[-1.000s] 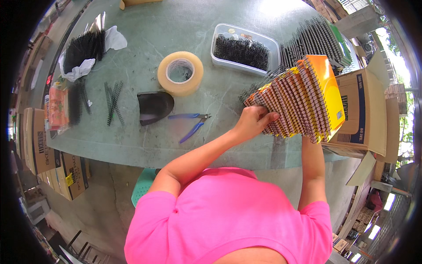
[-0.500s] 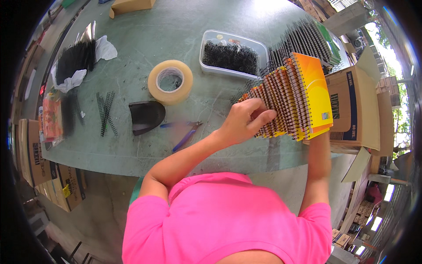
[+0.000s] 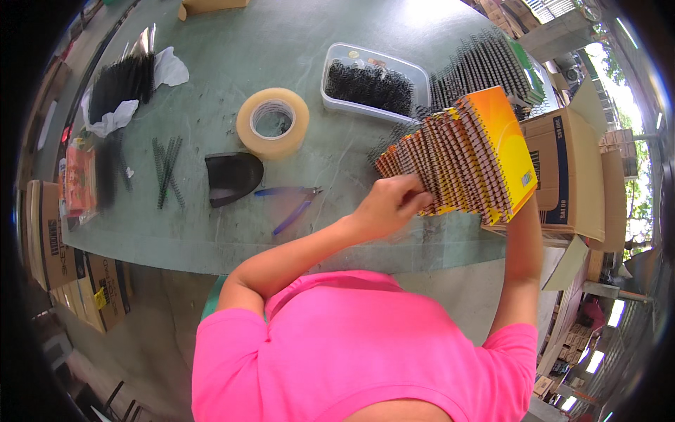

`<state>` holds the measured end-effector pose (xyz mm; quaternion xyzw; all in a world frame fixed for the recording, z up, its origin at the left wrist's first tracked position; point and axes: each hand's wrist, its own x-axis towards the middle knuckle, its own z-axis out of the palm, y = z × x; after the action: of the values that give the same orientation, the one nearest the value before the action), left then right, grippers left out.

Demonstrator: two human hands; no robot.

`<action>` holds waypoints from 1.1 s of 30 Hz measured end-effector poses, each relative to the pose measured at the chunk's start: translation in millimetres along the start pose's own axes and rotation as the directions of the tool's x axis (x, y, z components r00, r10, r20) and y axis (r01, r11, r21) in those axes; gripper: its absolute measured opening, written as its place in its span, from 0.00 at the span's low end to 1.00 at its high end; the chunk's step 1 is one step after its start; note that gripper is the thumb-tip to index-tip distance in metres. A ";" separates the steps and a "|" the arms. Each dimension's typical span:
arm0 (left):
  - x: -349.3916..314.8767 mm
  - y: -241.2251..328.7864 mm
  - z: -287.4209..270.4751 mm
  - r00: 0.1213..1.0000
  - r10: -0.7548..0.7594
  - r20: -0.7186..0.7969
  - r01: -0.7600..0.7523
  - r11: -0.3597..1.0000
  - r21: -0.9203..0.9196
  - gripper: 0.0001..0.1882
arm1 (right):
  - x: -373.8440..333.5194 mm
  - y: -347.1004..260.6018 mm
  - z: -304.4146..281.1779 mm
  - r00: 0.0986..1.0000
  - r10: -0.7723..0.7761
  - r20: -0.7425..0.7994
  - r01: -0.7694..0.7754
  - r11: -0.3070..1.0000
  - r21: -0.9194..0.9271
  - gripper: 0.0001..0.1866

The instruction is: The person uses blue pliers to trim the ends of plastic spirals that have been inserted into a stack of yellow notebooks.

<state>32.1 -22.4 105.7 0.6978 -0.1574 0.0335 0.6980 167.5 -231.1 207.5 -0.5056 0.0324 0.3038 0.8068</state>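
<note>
A row of yellow and orange spiral-bound notebooks (image 3: 500, 144) leans to the right, black coils facing left and cover outward. My left hand (image 3: 395, 202) is beside the lower left end of the row, fingers curled in toward the thumb; whatever may be pinched there is hidden. Behind the front notebook goes my right forearm (image 3: 524, 243), with the right hand and its fingers out of sight. Blue-handled cutting pliers (image 3: 294, 205) lie spread on the table left of my left hand. Near them are a black scoop-like piece (image 3: 234, 183) and a big roll of clear tape (image 3: 298, 125).
A clear plastic tub (image 3: 373, 84) holds black coils. More coil-bound books (image 3: 485, 67) stand behind the notebooks, beside an open cardboard box (image 3: 576, 176). Loose coils (image 3: 166, 172), a bundle of black coils (image 3: 123, 88) and an orange packet (image 3: 79, 177) lie on the left.
The notebooks have tilted and fanned out, their front cover now slanting lower to the right. My left hand has drawn slightly down from the coils; my right forearm has shifted right.
</note>
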 end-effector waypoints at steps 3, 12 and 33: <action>-15.4 -41.0 3.4 0.959 -0.267 0.093 0.269 0.963 -0.013 0.12 | -26.6 18.2 -15.1 0.990 -0.043 -0.134 0.055 0.994 0.090 0.41; 4.0 -50.7 61.3 0.989 -0.127 -0.074 0.110 0.973 -0.202 0.13 | -84.4 59.7 -34.3 0.943 -0.088 -0.322 0.157 0.968 0.194 0.40; 25.5 -88.9 7.4 0.898 -0.438 0.052 0.404 0.769 -0.495 0.16 | -112.9 74.2 -46.9 0.923 -0.109 -0.369 0.209 0.947 0.242 0.38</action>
<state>78.6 -36.2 26.6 0.5115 0.0227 -0.1420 0.8472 48.8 -299.4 166.2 -0.4347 0.1766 0.1341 0.8728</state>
